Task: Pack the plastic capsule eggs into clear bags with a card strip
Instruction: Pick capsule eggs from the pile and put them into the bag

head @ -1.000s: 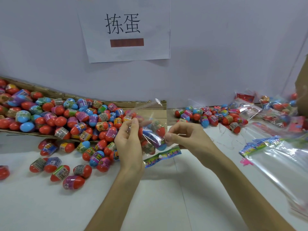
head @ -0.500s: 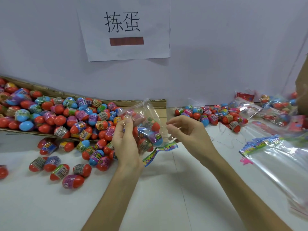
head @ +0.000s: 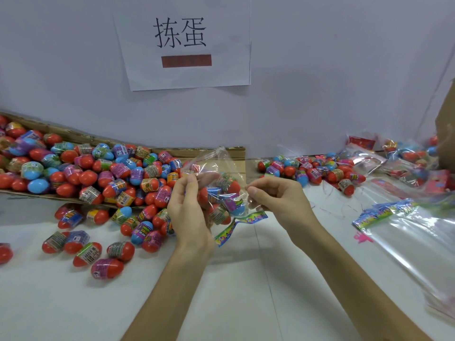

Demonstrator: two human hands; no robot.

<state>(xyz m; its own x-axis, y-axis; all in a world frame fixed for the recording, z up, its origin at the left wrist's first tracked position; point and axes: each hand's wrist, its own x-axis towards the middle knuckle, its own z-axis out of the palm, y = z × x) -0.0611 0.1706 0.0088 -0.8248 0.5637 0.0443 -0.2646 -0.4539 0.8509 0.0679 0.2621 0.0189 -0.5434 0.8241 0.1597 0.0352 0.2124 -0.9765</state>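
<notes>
Left hand (head: 189, 212) grips the clear bag (head: 229, 166), fingers curled round it — bag held above the table (head: 246, 279), eggs (head: 232, 187) inside. Right hand (head: 278, 200) pinches its right edge; card strip (head: 249, 219) hangs beneath.

Logged white paper sign (head: 182, 45) stuck flat on pale wall (head: 332, 82), printed with two large black characters above a red-brown bar | found flattened brown cardboard (head: 177, 151) lying at wall's foot on left of white table (head: 246, 303) | spotted brown cardboard box (head: 446, 134) cut off at far right | noted small pink mark (head: 360, 236) on tabletop at right
</notes>
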